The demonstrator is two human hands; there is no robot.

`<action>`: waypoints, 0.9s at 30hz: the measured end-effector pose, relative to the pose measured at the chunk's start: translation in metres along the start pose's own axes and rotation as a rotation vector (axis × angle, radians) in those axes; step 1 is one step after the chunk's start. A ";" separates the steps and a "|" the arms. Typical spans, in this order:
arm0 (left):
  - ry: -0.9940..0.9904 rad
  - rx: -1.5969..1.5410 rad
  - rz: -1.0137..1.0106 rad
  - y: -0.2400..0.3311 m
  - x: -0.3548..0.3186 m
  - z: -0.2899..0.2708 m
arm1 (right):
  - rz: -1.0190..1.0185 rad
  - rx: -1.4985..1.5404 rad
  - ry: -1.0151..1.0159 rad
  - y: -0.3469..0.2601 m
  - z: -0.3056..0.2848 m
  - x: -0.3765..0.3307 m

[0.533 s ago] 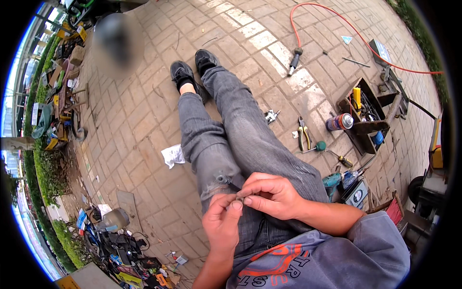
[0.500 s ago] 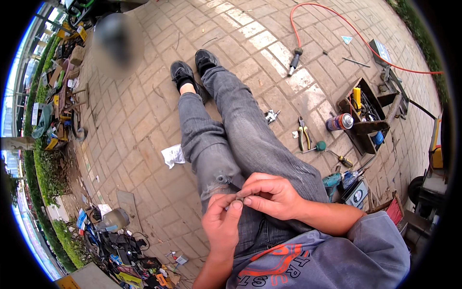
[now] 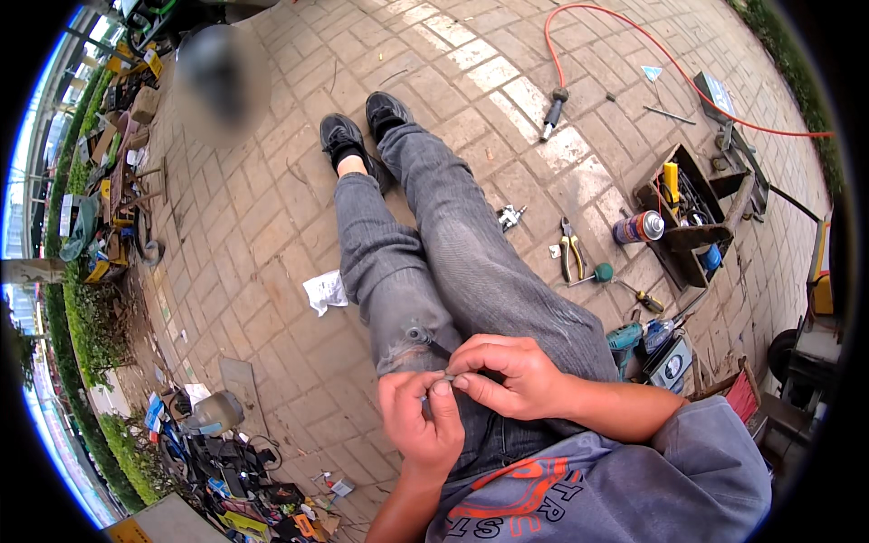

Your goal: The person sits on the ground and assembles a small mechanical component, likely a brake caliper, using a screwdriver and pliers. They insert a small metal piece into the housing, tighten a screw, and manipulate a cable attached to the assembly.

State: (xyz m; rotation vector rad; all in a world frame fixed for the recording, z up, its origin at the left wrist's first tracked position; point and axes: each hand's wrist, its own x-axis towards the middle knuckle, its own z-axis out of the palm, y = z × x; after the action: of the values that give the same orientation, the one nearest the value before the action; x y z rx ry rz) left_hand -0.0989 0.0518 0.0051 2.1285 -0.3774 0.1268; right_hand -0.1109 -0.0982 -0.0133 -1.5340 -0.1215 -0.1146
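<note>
I sit on brick paving with my legs in grey jeans (image 3: 453,253) stretched out. My left hand (image 3: 421,425) and my right hand (image 3: 507,376) meet over my lap, fingertips pinched together on a small grey metal part (image 3: 447,377). The part is mostly hidden by my fingers, so its shape is unclear. A dark thin piece pokes out toward my left knee just above the fingers.
To the right lie pliers (image 3: 570,249), a spray can (image 3: 638,226), a wooden tool box (image 3: 692,217), a teal drill (image 3: 625,339) and a screwdriver (image 3: 647,299). A red hose (image 3: 634,36) curls at the top. Crumpled paper (image 3: 324,291) lies left of my legs; clutter fills the lower left.
</note>
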 end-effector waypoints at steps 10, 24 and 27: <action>-0.113 -0.571 -0.597 0.001 0.000 0.008 | -0.077 -0.134 0.154 0.004 0.008 -0.003; 0.036 -0.981 -0.559 -0.008 -0.011 -0.002 | 0.393 0.502 0.128 0.004 0.006 -0.008; 0.062 -1.002 -0.480 -0.015 -0.014 -0.005 | 0.290 0.425 0.036 0.001 0.001 -0.007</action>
State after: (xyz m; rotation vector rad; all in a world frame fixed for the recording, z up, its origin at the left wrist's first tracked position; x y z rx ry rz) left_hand -0.1076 0.0666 -0.0072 1.1633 0.1189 -0.2349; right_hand -0.1177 -0.0968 -0.0155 -1.1107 0.1018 0.1092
